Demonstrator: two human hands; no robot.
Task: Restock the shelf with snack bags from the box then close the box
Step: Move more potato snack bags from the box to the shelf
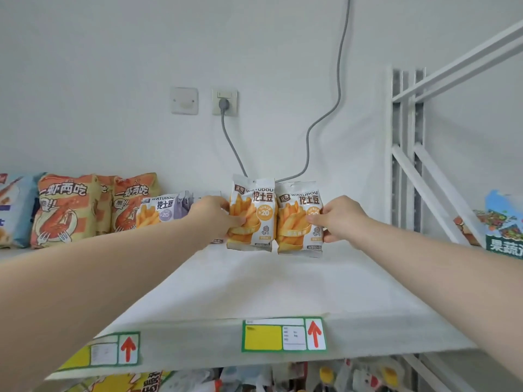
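Fries packs, 2 orange, are held upright side by side at back of white shelf point(268, 284). Left pack point(254, 205) is pinched in grip of left hand point(210, 219), right pack point(297, 222) in grip of right hand point(341, 219). 2 shrimp bags point(63, 207) point(133, 199) are stood further left; 2 price labels point(283, 334) point(107, 350) are fixed to front edge.

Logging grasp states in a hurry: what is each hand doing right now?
The left hand grips the left orange fries bag, upright on the shelf.
The right hand grips the right orange fries bag beside it.
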